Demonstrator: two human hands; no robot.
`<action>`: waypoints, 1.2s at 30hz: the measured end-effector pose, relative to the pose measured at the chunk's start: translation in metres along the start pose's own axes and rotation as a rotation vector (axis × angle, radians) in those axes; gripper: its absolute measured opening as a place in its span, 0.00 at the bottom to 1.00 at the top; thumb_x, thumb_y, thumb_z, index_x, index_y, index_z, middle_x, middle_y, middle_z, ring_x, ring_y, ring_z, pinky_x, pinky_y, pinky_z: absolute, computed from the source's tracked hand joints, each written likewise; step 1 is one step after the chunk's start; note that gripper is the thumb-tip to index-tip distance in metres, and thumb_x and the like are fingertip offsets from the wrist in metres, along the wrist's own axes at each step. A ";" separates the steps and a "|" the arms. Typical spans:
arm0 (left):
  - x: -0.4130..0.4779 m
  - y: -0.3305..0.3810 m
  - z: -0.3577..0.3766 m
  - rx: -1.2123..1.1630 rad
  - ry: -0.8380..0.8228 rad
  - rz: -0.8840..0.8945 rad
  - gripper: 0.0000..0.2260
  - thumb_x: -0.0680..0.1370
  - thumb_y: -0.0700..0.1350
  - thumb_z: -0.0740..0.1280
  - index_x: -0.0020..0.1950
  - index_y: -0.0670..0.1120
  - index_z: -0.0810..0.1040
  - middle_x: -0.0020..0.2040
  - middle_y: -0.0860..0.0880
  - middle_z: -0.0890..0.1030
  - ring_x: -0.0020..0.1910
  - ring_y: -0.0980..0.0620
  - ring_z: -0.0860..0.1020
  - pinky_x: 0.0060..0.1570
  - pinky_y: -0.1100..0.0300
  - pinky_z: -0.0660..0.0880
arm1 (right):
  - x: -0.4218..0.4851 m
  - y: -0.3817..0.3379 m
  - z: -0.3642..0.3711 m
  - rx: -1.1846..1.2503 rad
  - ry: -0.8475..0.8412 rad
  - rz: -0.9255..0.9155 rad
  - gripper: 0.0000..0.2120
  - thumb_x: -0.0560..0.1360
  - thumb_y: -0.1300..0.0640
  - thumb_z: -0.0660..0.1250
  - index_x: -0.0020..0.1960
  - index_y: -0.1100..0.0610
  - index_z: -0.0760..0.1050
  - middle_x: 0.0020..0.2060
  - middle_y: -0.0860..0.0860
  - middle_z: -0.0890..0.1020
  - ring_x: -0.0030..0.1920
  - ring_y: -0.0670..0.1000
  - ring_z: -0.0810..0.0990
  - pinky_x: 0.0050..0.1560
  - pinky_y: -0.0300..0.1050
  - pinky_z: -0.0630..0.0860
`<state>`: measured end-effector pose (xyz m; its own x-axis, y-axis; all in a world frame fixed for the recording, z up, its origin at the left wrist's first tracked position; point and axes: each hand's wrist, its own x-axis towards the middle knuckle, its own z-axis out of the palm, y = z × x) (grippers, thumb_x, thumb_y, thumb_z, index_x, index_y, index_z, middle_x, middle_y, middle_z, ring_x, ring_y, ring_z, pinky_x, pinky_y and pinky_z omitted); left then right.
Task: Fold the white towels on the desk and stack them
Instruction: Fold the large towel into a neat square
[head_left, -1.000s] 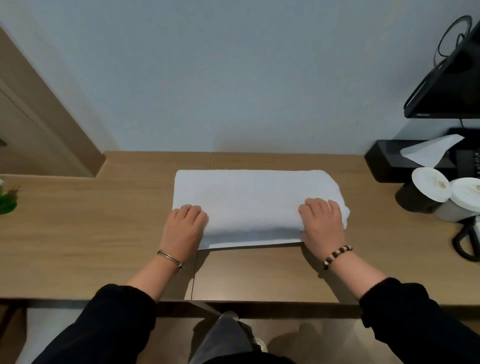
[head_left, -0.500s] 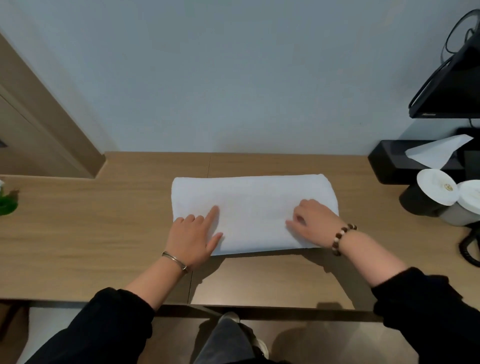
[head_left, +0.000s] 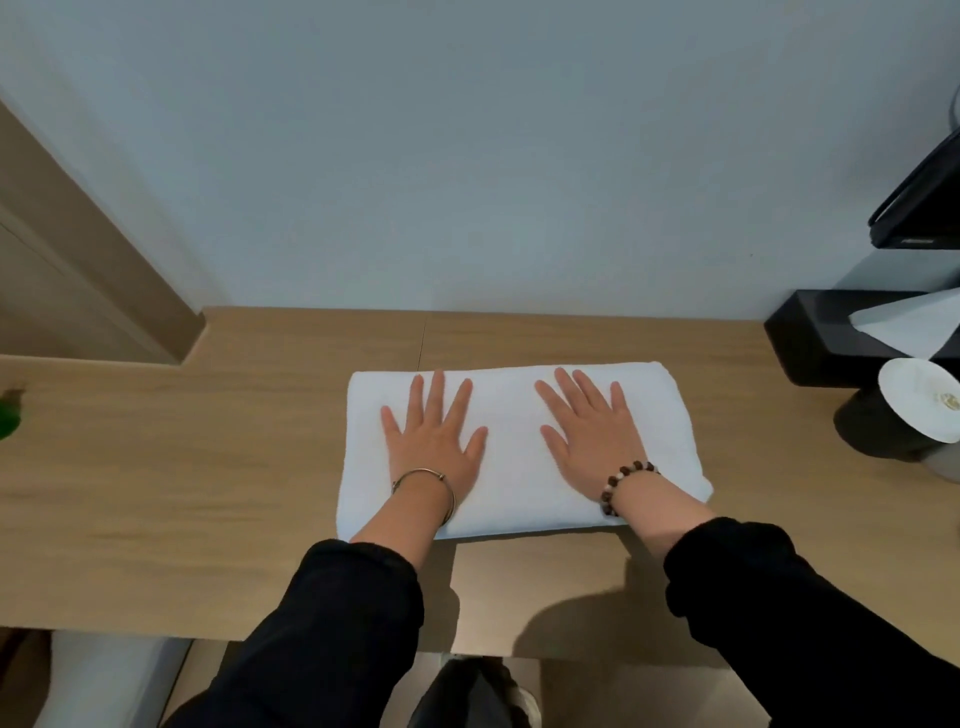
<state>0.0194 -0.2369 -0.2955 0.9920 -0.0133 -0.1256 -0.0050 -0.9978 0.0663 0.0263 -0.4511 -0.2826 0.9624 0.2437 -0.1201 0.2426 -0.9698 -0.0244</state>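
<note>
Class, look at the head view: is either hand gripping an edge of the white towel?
No. The left hand and right hand both lie flat with straight, spread fingers on top of the white towel.

Blurred green object (head_left: 6, 423) half off the left edge; tissue box (head_left: 821, 332) and lidded cup (head_left: 917, 410) off the right.

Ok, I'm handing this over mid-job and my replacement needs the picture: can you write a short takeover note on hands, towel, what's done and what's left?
Left hand: open, flat on the white towel, fingers spread.
Right hand: open, flat on the same towel.
Towel: lies on the desk as a folded long band.
Done: at least one fold, judging by its thick rounded edges.
Left: probably fold it shorter, then stack; no other towel or stack shows on the desk.
</note>
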 end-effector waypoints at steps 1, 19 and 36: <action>0.000 -0.003 0.001 0.001 0.008 -0.037 0.28 0.75 0.64 0.35 0.73 0.61 0.30 0.76 0.55 0.34 0.74 0.49 0.31 0.70 0.40 0.37 | 0.002 0.004 0.001 0.001 0.007 0.047 0.27 0.79 0.41 0.37 0.77 0.44 0.41 0.77 0.47 0.46 0.77 0.50 0.42 0.72 0.55 0.35; 0.047 -0.080 -0.042 0.186 -0.091 -0.216 0.25 0.82 0.54 0.44 0.77 0.55 0.37 0.77 0.49 0.37 0.76 0.43 0.37 0.70 0.35 0.45 | -0.017 -0.054 -0.011 0.114 0.035 0.373 0.22 0.80 0.45 0.48 0.64 0.56 0.70 0.58 0.56 0.76 0.59 0.60 0.68 0.59 0.53 0.64; -0.022 -0.027 -0.002 0.041 -0.024 0.074 0.27 0.77 0.60 0.36 0.75 0.58 0.34 0.77 0.51 0.34 0.75 0.48 0.34 0.72 0.40 0.44 | -0.056 -0.016 0.003 0.403 0.236 -0.123 0.13 0.72 0.64 0.68 0.56 0.57 0.80 0.48 0.54 0.83 0.49 0.57 0.79 0.44 0.47 0.75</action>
<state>-0.0016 -0.2097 -0.2929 0.9854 -0.0880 -0.1459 -0.0836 -0.9958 0.0362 -0.0321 -0.4497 -0.2780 0.9424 0.3060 0.1353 0.3344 -0.8475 -0.4122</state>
